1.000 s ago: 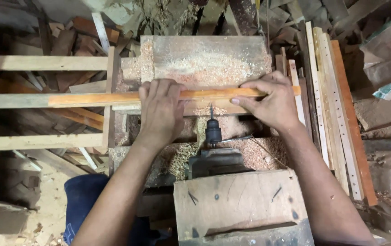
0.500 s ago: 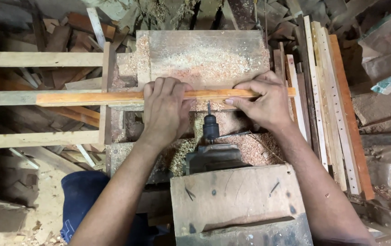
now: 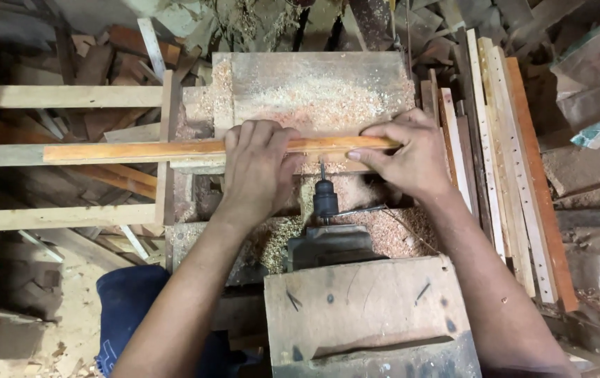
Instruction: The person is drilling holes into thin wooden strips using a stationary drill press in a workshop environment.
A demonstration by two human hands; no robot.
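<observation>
Orange wooden strip (image 3: 174,149) lies crosswise on the sawdust-covered drilling table (image 3: 314,91), its long free end running out toward 9 o'clock and its other end under the hands. The left hand (image 3: 258,164) presses flat on it, fingers spread and curled over the far edge; the right hand (image 3: 412,157) pinches the strip's 3 o'clock end between thumb and fingers. From 6 o'clock a horizontal drill chuck (image 3: 326,199) points its bit at the strip's near edge, between the two hands. Judging from this, good work means keeping the strip flat and square to the bit, with even pressure from both hands and fingertips clear of the bit's line. At 3 o'clock a stack of drilled slats (image 3: 517,175) crowds the right wrist. A wooden box (image 3: 363,315) covers the motor at 6 o'clock. Loose offcuts (image 3: 69,210) lie beneath the overhanging end at 9 o'clock.
</observation>
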